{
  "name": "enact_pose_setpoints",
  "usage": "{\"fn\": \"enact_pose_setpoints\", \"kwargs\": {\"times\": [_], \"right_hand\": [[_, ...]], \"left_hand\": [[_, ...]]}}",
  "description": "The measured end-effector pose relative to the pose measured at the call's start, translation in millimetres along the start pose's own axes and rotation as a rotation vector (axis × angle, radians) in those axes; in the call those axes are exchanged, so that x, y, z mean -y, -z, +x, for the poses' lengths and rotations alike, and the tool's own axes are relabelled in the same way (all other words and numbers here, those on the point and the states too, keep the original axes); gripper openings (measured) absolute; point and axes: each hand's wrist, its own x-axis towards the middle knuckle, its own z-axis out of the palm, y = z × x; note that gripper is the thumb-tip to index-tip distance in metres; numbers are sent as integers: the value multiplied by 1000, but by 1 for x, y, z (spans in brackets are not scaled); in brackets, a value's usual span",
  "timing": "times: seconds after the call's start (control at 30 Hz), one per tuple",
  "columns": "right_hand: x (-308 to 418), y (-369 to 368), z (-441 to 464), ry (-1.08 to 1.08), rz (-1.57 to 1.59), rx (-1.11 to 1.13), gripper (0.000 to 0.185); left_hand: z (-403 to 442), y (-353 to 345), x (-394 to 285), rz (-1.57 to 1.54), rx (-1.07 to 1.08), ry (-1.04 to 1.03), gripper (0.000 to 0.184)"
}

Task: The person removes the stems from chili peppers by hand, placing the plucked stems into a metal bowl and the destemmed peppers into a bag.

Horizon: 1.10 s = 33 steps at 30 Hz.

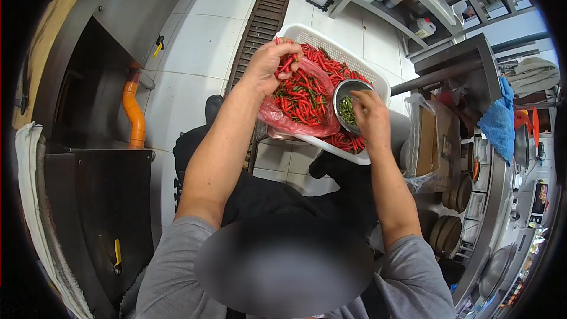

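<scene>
My left hand (pixel 276 65) is closed around several red chilies (pixel 286 66), above the left side of a pink plastic bag (pixel 274 114). The bag lies open, full of red chilies (pixel 302 99) with green stems. It rests in a white plastic basket (pixel 380 77) that holds more loose red chilies. A round metal bowl (pixel 345 87) sits on the chilies at the basket's right side, with green stems (pixel 347 110) inside. Over the bowl's right rim is my right hand (pixel 372 117), its bent fingers apart and pointing in. I see nothing held in them.
A floor drain grate (pixel 269 15) runs across white tiles on the left. Steel cabinets and an orange pipe (pixel 131 109) stand further left. To the right are a cardboard box (pixel 428 142) in plastic and a blue cloth (pixel 497 121). Steel shelves (pixel 401 3) hold containers at the back.
</scene>
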Motion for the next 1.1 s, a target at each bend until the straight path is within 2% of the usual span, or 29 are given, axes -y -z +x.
{"fn": "enact_pose_setpoints", "kwargs": {"times": [0.03, 0.1, 0.17, 0.33, 0.43, 0.5, 0.57, 0.6, 0.7, 0.77, 0.83, 0.87, 0.93, 0.97, 1.03, 1.07, 1.1], "right_hand": [[11, -8, 3, 87, 87, -9, 14], [28, -27, 6, 129, 56, 152, 13], [40, -53, 7, 185, 33, 222, 11], [55, -90, 17, 196, -115, 381, 14], [51, -93, 23, 194, 36, 280, 12], [45, -80, 30, 42, 205, 210, 7], [37, -64, 38, -411, 549, 326, 8], [33, -58, 39, -446, 738, 277, 13], [25, -48, 37, -499, 848, 231, 12], [20, -49, 31, -424, 798, 228, 13], [24, -45, 28, -390, 475, 224, 15], [22, -45, 28, -391, 476, 223, 15], [17, -46, 27, -172, 172, 58, 13], [13, -46, 27, -172, 173, 59, 13], [6, -47, 31, 70, -24, 71, 17], [4, -48, 33, 71, -25, 72, 17], [7, -49, 35, 100, -69, 196, 18]], "left_hand": [[0, -1, 1, 32, -19, 2, 7], [-1, -4, 1, 63, -38, 4, 7], [-3, -7, 0, 74, -65, 14, 7], [-3, -4, 2, 77, -67, -7, 8], [-6, -4, -2, 103, -74, -20, 8], [-6, -2, -2, 118, -69, -23, 7], [-4, 1, 0, 165, -48, -9, 7], [-4, -1, 1, 165, -43, -10, 7], [-5, -4, 6, 266, -53, 36, 8], [-5, -5, 10, 311, -29, 45, 9], [-4, -6, 11, 320, -31, 47, 8], [-4, -6, 11, 303, -49, 47, 7], [-3, -4, 9, 286, -69, 46, 7], [-2, -2, 9, 275, -56, 33, 7], [-1, -1, 8, 263, -43, 19, 7], [0, -1, 8, 262, -40, 5, 8], [-1, -2, 7, 262, -37, -7, 8]]}}
